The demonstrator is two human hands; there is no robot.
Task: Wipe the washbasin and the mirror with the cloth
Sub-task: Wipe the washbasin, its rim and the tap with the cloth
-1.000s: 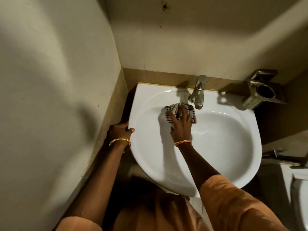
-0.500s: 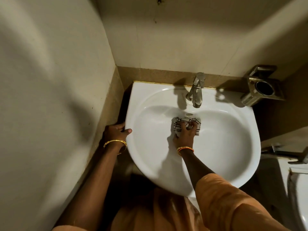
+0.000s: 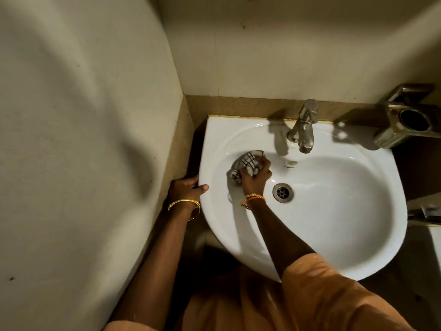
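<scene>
A white washbasin point(image 3: 338, 223) is fixed in the corner of a tiled wall. My right hand point(image 3: 256, 179) presses a bunched white cloth with dark checks point(image 3: 248, 163) against the inner left slope of the bowl, left of the drain point(image 3: 283, 192). My left hand point(image 3: 188, 188) grips the basin's left rim, thumb on top. A metal tap point(image 3: 302, 130) stands at the back of the basin. No mirror is in view.
A metal wall-mounted holder point(image 3: 405, 120) juts out at the upper right. Tiled walls close in at the left and behind. A metal fitting point(image 3: 427, 213) and a white edge show at the far right.
My right hand has slid the cloth from under the tap, over the drain area, to the left inner side of the bowl. The drain is now uncovered. My left hand stays on the rim.
</scene>
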